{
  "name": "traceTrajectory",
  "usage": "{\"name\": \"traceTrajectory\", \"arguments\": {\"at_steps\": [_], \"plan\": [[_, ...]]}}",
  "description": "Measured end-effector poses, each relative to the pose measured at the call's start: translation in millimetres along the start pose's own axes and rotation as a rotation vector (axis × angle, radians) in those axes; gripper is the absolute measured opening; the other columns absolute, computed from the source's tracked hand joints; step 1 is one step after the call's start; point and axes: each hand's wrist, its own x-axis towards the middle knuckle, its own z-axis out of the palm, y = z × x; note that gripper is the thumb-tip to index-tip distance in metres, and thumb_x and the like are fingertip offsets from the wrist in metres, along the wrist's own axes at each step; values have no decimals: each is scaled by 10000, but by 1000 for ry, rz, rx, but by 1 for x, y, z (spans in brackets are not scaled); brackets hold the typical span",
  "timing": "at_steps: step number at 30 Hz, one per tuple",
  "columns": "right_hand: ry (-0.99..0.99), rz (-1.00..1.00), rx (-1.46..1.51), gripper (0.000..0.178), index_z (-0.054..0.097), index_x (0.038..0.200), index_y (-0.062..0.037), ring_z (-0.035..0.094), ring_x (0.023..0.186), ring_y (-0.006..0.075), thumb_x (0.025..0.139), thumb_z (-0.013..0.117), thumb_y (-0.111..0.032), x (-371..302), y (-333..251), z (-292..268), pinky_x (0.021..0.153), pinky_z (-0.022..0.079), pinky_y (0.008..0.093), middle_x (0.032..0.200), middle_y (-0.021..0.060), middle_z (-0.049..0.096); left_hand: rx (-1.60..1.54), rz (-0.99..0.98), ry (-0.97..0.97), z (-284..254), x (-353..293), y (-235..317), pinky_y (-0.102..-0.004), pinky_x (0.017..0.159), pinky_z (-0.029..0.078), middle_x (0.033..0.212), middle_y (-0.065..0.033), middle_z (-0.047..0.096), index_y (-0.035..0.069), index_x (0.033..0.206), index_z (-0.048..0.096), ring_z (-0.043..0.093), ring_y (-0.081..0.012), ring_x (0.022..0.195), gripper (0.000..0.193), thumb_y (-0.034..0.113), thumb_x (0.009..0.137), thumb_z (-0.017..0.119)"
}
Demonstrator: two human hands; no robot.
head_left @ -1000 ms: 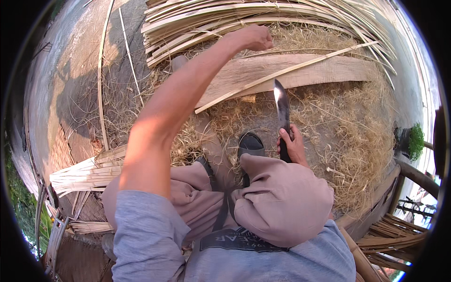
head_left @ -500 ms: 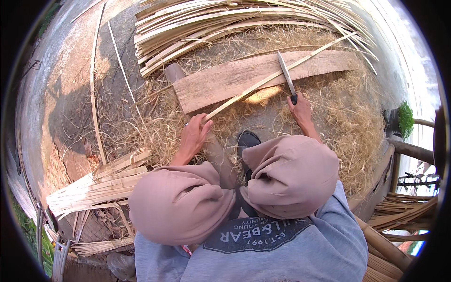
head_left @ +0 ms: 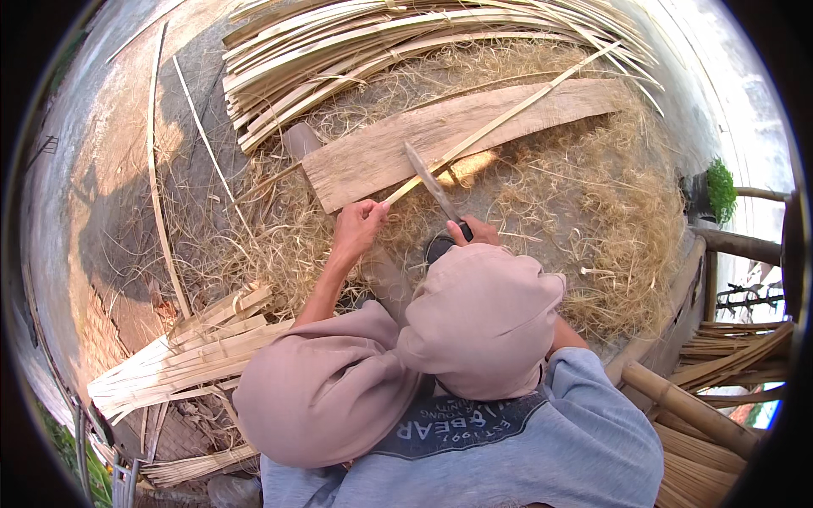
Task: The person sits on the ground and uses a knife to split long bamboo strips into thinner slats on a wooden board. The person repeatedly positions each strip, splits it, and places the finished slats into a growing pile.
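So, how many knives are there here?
1: the knife in the right hand, crossing the strip in the left hand's fingers. Shavings could hide others.

Place: rough little craft workshop, semi-outdoor by the look of it
Floor: curly shavings [head_left: 622,284] everywhere I look, over bare ground
Stock: big stack of long, pale split strips [head_left: 339,63] up front, plus a smaller pile [head_left: 161,364] off left
Tools: a long knife [head_left: 436,182] out, wooden plank [head_left: 356,165] just ahead
Edges: bamboo-looking poles [head_left: 677,402], daylight, a leafy green plant [head_left: 721,190]
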Motion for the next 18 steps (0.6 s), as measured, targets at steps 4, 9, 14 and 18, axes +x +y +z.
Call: {"name": "traceTrajectory", "arguments": {"at_steps": [4, 9, 14, 18], "plan": [[156, 354, 96, 452, 640, 893, -21, 608, 609, 384, 990, 663, -462, 27, 43, -26, 573, 461, 447, 647, 161, 598, -29, 13, -48, -3, -1, -14, -254, 498, 235, 605, 71, 479, 59, 762, 681, 344, -28, 527, 391, 366, 1006, 677], [66, -55, -42, 454, 635, 883, -11, 574, 572, 302, 1004, 648, -447, 10, 51, -16, 567, 450, 449, 640, 158, 587, -284, -117, -131, -2, -4, -16, -239, 487, 242, 614, 69, 476, 56, 801, 647, 356, -29, 522, 367, 346, 1023, 676], [240, 337, 69, 514, 621, 787, 3, 539, 556, 261, 1010, 636, -460, 73, 90, -52, 556, 425, 443, 626, 154, 568, -412, -120, -273, -19, -10, -4, -218, 468, 242, 603, 73, 459, 61, 829, 607, 352, -29, 504, 339, 321, 1042, 656], [-63, 78, 22, 521, 619, 806, -13, 579, 601, 322, 1004, 628, -495, 46, 35, -24, 584, 445, 451, 659, 177, 587, -666, -309, -311, -20, -5, -10, -223, 450, 234, 558, 99, 359, 78, 821, 582, 277, -33, 464, 348, 328, 1059, 623]]}}
